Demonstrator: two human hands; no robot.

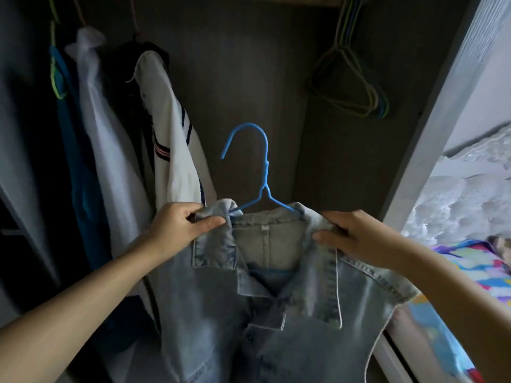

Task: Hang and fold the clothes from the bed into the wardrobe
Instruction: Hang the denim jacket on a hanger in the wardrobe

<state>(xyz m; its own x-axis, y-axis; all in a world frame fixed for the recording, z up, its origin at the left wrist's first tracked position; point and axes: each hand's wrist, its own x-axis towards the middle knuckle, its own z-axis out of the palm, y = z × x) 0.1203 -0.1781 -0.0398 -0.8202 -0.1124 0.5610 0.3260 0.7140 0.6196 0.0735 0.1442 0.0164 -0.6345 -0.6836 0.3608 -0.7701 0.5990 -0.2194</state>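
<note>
Denim shirt (276, 313): on blue hanger (264, 172), before wardrobe (235, 78).
Left hand (179, 225): pinching collar.
Right hand (356, 233): gripping other shoulder.

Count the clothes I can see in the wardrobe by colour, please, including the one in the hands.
Denim, held by both hands: 1, the shirt
White: 2, shirt and striped top
Teal: 1, top
Black: 1, garment
Total: 5; anything further left is too dark to tell.
</note>
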